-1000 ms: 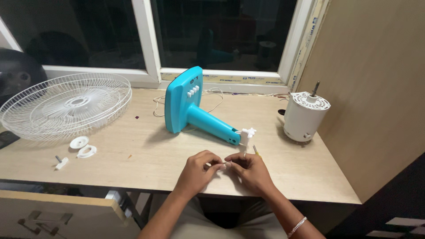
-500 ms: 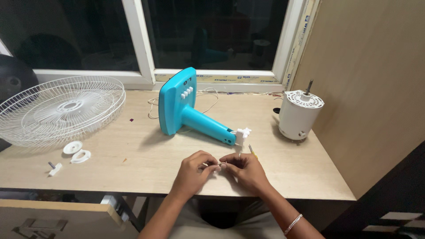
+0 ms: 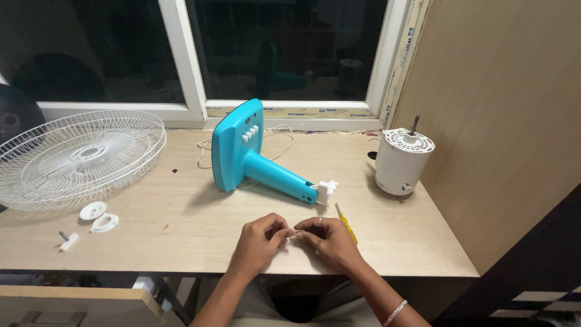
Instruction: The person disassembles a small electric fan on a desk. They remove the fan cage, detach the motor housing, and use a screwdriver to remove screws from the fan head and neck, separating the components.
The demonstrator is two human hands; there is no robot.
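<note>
Hands haven't moved off the spot since a second ago: same pinch, same place at the near edge of the worktop (image 3: 181, 242). View has shifted a bit; base, grille and motor sit where they were.

Left hand (image 3: 261, 241) and right hand (image 3: 330, 241) meet fingertip to fingertip, fingers of both clenched on a small wire end (image 3: 293, 232). It's thin and pale, only a short bit shows between the fingertips, just above the worktop; too small to tell more. Ring on a right finger, bracelet on the right wrist.

Screwdriver (image 3: 346, 220), yellow handle, lies just beside the right hand, partly behind it.

Further back: teal fan base (image 3: 242, 145) on its side, stem (image 3: 279, 178) pointing toward my hands, white fitting (image 3: 325, 189) at the stem's end. White cord (image 3: 273, 134) loops behind the base.

Left: white clip (image 3: 68, 241), ring (image 3: 104, 223) and cap (image 3: 92, 210) near the front, well apart from my hands. White wire grille (image 3: 72, 156) behind them, lying flat.

Right: white motor (image 3: 403, 160) upright, shaft up, next to the wood panel (image 3: 508, 121).

Far: window (image 3: 284, 48), dark outside.
</note>
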